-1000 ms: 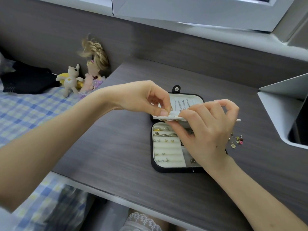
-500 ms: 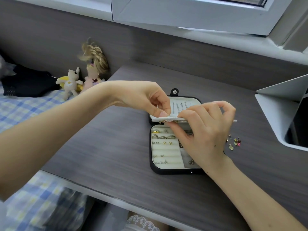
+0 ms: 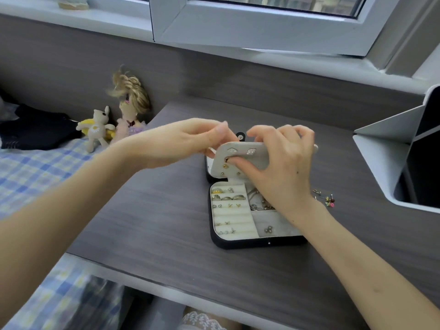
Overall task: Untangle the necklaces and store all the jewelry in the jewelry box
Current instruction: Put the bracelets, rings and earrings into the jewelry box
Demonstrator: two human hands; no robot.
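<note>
Jewelry box (image 3: 238, 244) sits open near the middle of the desk (image 3: 154, 222). My left hand (image 3: 181, 141) pinches the top left corner of its earring flap (image 3: 252, 160). My right hand (image 3: 283, 167) curls round the flap, thumb pressing its front. Loose earrings (image 3: 326, 200) lie just beside the box.

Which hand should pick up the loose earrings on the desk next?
Probably the right hand: the earrings lie beside its wrist, while the left hand holds the flap, farther away.

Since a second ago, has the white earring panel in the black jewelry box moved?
Yes. The white earring panel has tipped up from edge-on to face the camera, studs showing, while the black jewelry box base stays put.
</note>
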